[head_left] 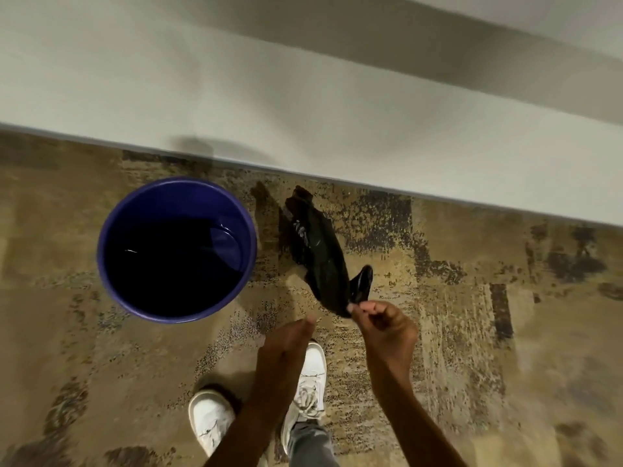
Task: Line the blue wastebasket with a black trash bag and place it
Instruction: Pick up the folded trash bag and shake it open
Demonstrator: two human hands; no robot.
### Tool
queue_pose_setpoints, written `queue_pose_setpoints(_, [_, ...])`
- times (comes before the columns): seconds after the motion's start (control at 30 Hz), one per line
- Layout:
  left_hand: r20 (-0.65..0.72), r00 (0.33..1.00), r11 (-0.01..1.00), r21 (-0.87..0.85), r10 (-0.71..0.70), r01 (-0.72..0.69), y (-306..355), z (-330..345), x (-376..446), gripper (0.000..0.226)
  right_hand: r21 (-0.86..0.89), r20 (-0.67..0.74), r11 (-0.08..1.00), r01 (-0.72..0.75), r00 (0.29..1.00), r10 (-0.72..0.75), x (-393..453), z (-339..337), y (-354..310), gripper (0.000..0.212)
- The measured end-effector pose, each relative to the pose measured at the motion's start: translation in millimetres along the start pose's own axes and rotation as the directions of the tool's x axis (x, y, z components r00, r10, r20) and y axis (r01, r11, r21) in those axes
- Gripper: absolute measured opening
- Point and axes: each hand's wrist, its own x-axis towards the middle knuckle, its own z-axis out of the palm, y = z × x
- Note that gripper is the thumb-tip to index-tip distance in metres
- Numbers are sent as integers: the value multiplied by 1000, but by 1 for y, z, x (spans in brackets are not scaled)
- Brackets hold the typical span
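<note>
Black trash bag (317,251) pinched by right hand (384,326) — unlined blue wastebasket (177,250) at nine o'clock.
Left hand (286,345) is held loose, grasping nothing.

R hand (384,326) pinching black bag (317,251); blue wastebasket (175,197) beside, L hand (286,345) free

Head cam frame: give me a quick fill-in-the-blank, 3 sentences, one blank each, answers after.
1. The black trash bag is pinched in the person's ____ hand.
2. The blue wastebasket stands on the patterned carpet, and the bag is ____ it, not inside.
3. The left hand holds ____.

Missing words: right; beside; nothing
</note>
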Motion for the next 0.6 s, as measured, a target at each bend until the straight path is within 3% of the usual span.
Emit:
queue_pose_setpoints(0.13, [124, 985, 978, -154, -120, 139, 21, 5, -16, 45, 212, 89, 975, -67, 995, 49, -55, -8, 0, 16])
queue_pose_setpoints(0.27, [-10, 983, 965, -196, -182, 177, 18, 2, -20, 9, 125, 39, 992, -34, 999, 30, -82, -4, 3, 23])
queue_pose_setpoints(0.47, [-170, 956, 917, -362, -240, 166, 16, -15, -25, 14, 281, -31, 940, -192, 978, 209, -89, -2, 9, 37])
queue_pose_setpoints(0.6, [-147, 944, 821, -545, -296, 172, 12, -18, -26, 21, 347, -82, 880, -325, 924, 374, -83, -8, 17, 28])
